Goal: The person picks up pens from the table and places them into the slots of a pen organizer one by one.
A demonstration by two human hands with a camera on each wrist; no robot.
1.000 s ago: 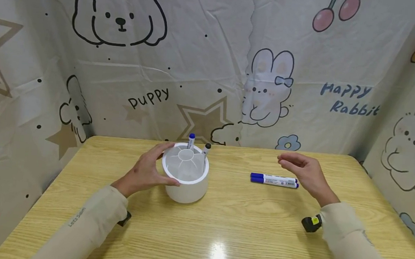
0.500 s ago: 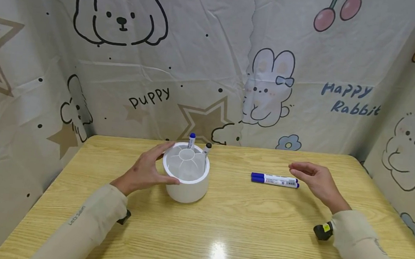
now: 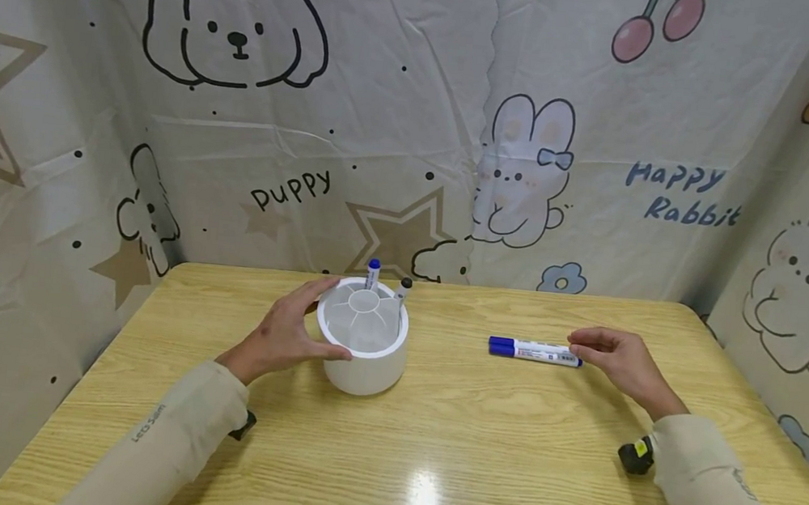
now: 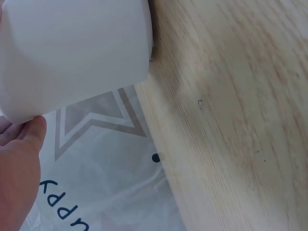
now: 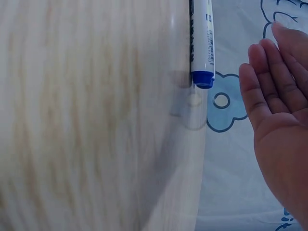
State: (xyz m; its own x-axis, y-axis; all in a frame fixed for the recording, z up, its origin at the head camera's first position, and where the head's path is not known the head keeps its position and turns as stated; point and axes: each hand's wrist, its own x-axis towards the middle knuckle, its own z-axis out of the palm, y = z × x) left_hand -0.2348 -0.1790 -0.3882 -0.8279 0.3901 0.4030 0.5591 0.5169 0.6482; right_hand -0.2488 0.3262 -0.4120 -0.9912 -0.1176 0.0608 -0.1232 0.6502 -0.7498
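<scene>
A round white pen holder (image 3: 362, 374) with divided compartments stands on the wooden table, and my left hand (image 3: 278, 328) grips its left side, thumb at the near rim and fingers round the back. In the left wrist view, fingertips meet the bottom edge of the holder's smooth wall (image 4: 77, 53). A blue-capped marker (image 3: 373, 272) and a black-capped marker (image 3: 403, 291) stick up from its rear compartments. Two blue-capped whiteboard markers (image 3: 535, 351) lie side by side on the table. My right hand (image 3: 620, 367) hovers at their right end, its fingers loosely extended and holding nothing.
The wooden table (image 3: 355, 459) ends at a patterned cloth backdrop (image 3: 402, 122) behind and at both sides. Small black wrist cameras hang below the cuffs, such as the right camera (image 3: 637, 455).
My right hand has moved rightward and lowered toward the right end of the two lying markers. My left hand and the pen holder have stayed in place.
</scene>
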